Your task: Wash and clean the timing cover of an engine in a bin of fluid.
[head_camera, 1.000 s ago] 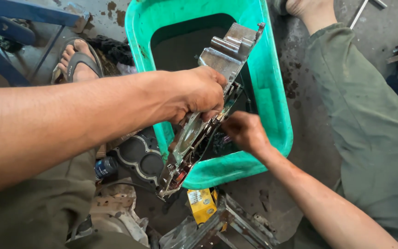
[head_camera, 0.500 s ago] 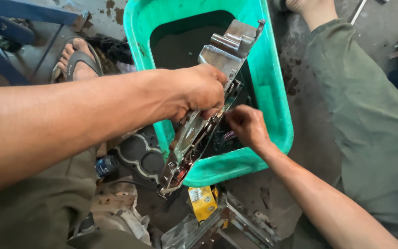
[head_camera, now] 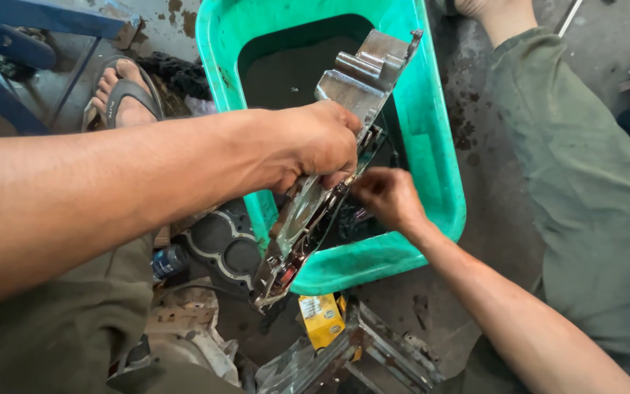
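My left hand grips a long metal engine cover at its middle and holds it tilted on edge across a green plastic tub. The cover's upper end leans over the tub and its lower end hangs past the tub's near rim. My right hand reaches in behind the cover, fingers closed against its wet underside; what it holds is hidden. Dark liquid fills the tub's bottom.
A black gasket-shaped part lies left of the tub. A yellow packet and metal parts sit on the oily floor below. A sandalled foot and blue frame are at upper left, a trousered leg at right.
My right hand has crept slightly up and closer behind the cover. The cover and my left hand have hardly moved.
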